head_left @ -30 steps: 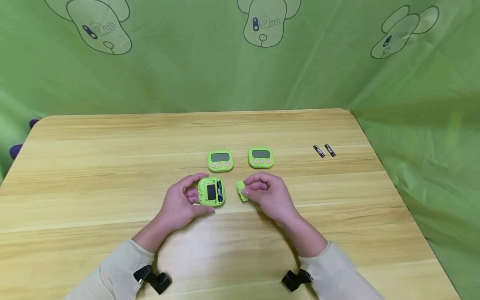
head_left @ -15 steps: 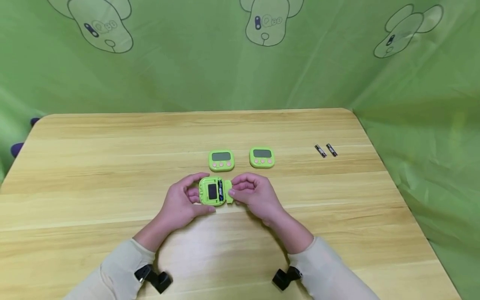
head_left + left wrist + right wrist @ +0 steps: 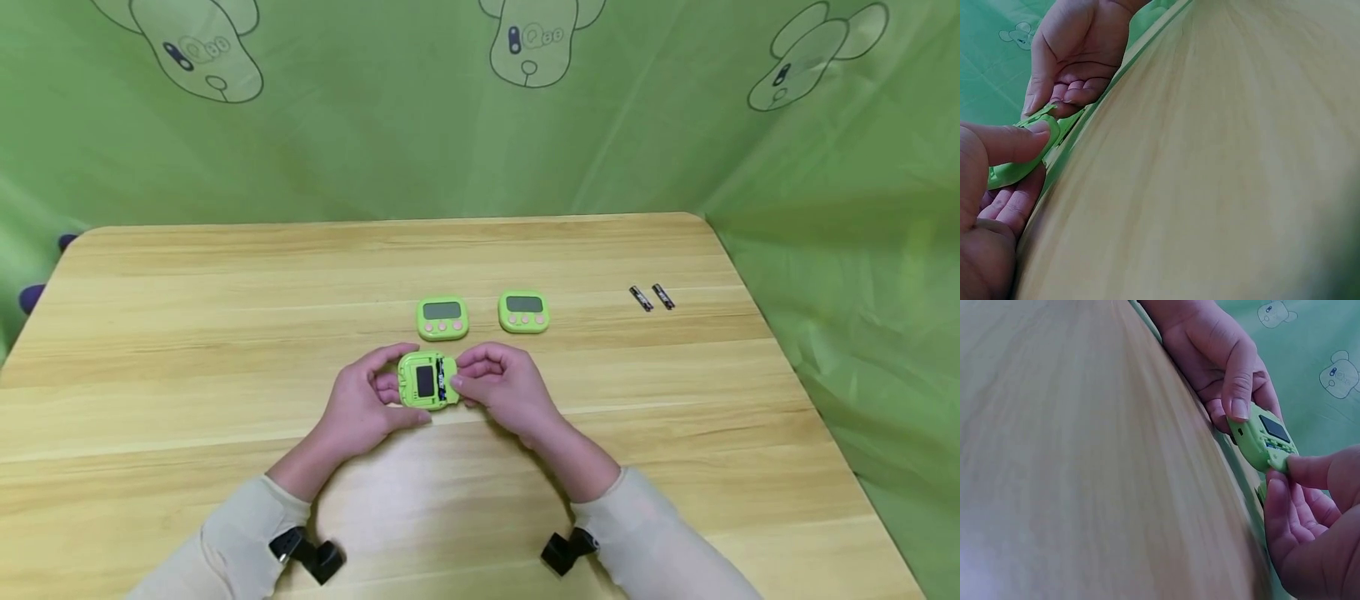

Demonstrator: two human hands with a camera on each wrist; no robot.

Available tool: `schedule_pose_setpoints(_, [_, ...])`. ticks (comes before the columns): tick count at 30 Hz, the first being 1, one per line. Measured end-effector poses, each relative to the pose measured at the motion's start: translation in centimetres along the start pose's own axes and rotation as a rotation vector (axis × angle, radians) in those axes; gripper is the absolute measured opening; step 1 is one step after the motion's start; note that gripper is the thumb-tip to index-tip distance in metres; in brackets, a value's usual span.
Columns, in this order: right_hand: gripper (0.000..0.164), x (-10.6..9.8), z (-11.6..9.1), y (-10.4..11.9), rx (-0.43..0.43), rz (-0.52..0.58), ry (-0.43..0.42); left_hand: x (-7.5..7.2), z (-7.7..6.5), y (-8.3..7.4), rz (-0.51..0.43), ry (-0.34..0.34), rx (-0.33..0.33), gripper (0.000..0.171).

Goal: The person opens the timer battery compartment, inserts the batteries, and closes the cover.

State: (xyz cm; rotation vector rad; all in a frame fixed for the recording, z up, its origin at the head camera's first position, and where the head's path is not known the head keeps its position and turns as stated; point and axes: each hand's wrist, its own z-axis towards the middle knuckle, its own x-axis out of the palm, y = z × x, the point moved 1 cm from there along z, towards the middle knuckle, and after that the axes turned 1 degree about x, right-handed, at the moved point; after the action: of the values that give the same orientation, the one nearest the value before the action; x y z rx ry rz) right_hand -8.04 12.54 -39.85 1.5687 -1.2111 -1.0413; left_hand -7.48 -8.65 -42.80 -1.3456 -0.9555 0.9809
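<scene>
Gripping a green timer (image 3: pixel 425 381) back side up at the centre of the frame, a person's left hand (image 3: pixel 365 400) curls its fingers and thumb around the casing's left side. The right hand (image 3: pixel 510 387), just right of centre, pinches a small green cover (image 3: pixel 451 367) between thumb and fingers, its edge touching the timer's right side beside a dark battery (image 3: pixel 441 380) seated in the open compartment. From the right wrist, the left thumb (image 3: pixel 1240 407) shows pressed on the casing while the cover meets its edge at the right of the view.

Just above the hands, two more green timers (image 3: pixel 442 319) lie side by side, apart, with grey screens and pink buttons facing up. Two loose batteries (image 3: pixel 641 298) lie near each other at the upper right of the wooden table (image 3: pixel 225 333). Pale sleeves (image 3: pixel 660 542) bearing black wrist devices (image 3: pixel 568 552) fill the lower corners; a green curtain (image 3: pixel 360 142) printed with cartoon animal heads (image 3: pixel 530 42) spans the top.
</scene>
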Motion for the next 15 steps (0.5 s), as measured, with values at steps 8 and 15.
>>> schedule_pose_setpoints(8, [0.019,0.54,0.17,0.07,-0.046,-0.100,-0.046,-0.10,-0.07,0.00,0.005,0.000,0.009,0.088])
schedule_pose_setpoints(15, [0.019,0.72,0.12,0.25,-0.046,-0.110,-0.054,-0.15,-0.06,0.05,0.007,0.002,0.015,0.087])
